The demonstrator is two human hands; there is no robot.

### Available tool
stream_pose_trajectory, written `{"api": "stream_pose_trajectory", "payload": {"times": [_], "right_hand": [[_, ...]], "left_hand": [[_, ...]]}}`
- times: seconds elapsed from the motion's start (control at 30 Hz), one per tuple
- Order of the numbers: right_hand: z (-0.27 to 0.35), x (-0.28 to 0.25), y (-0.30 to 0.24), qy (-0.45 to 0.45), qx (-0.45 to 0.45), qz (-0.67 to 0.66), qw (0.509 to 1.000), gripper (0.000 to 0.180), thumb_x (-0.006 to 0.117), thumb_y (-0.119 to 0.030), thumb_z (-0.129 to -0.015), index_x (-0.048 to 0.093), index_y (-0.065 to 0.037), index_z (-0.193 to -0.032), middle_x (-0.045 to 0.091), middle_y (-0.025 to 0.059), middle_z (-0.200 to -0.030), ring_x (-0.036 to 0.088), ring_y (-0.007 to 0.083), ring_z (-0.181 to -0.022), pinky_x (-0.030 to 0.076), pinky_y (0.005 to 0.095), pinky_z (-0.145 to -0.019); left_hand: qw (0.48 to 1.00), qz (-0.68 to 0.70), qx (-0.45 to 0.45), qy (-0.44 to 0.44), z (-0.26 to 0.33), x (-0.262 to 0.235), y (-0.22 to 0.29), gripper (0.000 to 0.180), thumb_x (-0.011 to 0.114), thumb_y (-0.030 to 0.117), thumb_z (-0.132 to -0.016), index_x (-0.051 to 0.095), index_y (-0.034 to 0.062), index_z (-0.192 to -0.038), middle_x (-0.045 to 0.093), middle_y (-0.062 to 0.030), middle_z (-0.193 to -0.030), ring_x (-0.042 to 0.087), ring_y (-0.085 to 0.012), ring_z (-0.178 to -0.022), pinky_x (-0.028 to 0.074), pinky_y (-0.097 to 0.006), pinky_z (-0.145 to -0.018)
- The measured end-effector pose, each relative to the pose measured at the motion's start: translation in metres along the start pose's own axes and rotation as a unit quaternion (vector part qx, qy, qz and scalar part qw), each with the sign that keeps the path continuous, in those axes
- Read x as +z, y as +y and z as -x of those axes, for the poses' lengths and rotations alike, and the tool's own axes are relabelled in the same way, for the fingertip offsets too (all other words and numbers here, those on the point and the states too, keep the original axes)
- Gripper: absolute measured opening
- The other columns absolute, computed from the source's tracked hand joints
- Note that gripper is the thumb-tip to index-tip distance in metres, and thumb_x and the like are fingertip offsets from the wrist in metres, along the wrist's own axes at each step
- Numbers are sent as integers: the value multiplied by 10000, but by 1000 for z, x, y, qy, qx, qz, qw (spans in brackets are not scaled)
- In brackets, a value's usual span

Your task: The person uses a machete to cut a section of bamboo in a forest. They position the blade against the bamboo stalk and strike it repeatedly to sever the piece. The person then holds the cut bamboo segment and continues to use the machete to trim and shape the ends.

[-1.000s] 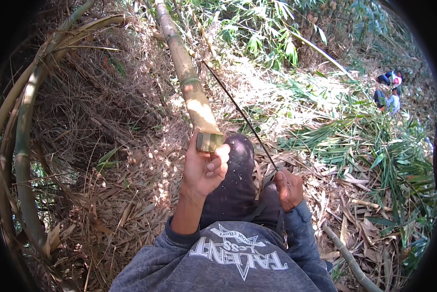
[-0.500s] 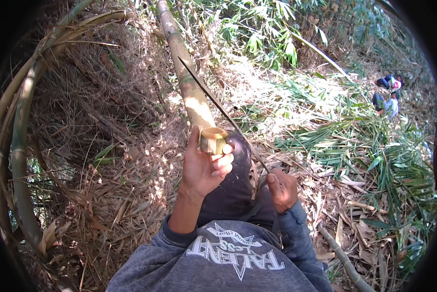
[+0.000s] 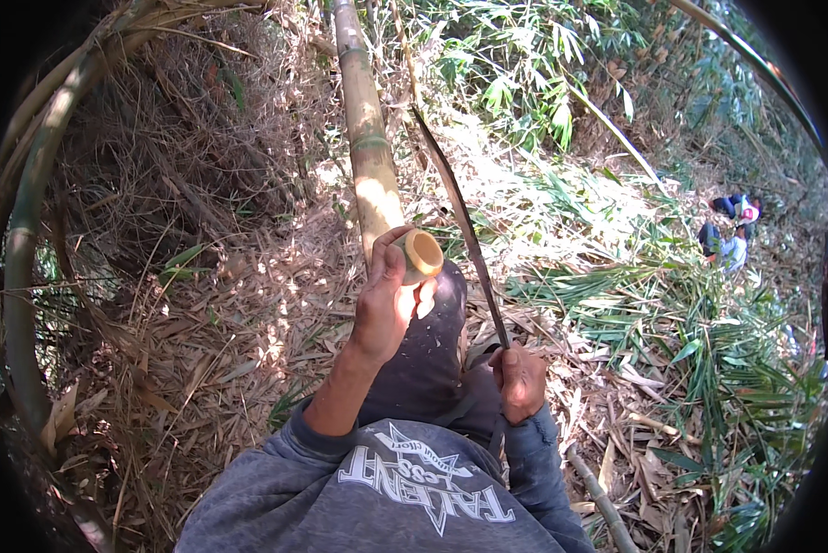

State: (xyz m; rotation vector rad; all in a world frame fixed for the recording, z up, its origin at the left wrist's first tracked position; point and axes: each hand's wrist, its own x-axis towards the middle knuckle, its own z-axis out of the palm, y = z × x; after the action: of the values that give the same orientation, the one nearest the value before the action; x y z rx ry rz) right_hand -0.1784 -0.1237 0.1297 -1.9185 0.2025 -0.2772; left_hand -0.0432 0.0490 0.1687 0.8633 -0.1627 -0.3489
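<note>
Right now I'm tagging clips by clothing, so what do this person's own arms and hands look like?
Both hands are bare, no gloves. The left hand comes from a grey sweatshirt sleeve pushed up toward the elbow, leaving the forearm uncovered. The right hand comes from a blue-grey sleeve reaching down to the wrist. No watch or rings are visible.

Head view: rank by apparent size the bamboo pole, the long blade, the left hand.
1. bamboo pole, longest and thickest.
2. long blade, nearly as long but much thinner.
3. left hand, smallest; it grips the pole's cut end, at like distance from the camera.
</note>
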Motion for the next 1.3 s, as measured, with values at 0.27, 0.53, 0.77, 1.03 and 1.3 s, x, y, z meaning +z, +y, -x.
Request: {"api": "stream_pose_trajectory", "payload": {"times": [0.27,0.53,0.77,1.03,1.3], "right_hand": [[-6,7,-6,6,10,-17,1000,617,366,-539,-969,600,-18,-734,451,-9,-490,399,76,-421,283,249,-413],[-5,5,0,17,24,-32,999,625,353,-540,-972,602,-13,-749,455,-10,-496,401,75,-426,284,248,-410],[-2,-5,0,27,17,45,999,520,453,-457,-959,589,-19,-713,525,107,-568,529,238,-504,406,343,-510],[-21,-21,-9,33,-149,204,967,463,630,-488,-844,593,-34,-762,514,130,-590,540,308,-506,404,388,-464],[-38,-27,-24,41,-236,280,930,556,627,-581,-807,547,-40,-707,492,97,-566,534,271,-459,396,371,-431]], "left_hand": [[999,8,13,-50,-1,-7,0,556,611,181,-893,317,35,-1342,524,-105,-1125,541,-181,-846,445,-290,-709],[996,-66,56,-28,-1,-6,-4,603,642,42,-834,327,46,-1348,531,-118,-1180,568,-182,-964,467,-289,-765],[996,41,-46,-68,3,-4,1,401,490,221,-950,389,65,-1305,553,-90,-1062,556,-138,-832,437,-253,-639],[998,11,-55,15,8,10,-13,447,352,471,-1002,498,80,-1163,575,-9,-864,540,-90,-684,404,-227,-522],[994,16,-105,-13,10,-10,-31,581,451,411,-984,297,96,-1446,533,-49,-1180,550,-120,-1021,481,-302,-811]]}}
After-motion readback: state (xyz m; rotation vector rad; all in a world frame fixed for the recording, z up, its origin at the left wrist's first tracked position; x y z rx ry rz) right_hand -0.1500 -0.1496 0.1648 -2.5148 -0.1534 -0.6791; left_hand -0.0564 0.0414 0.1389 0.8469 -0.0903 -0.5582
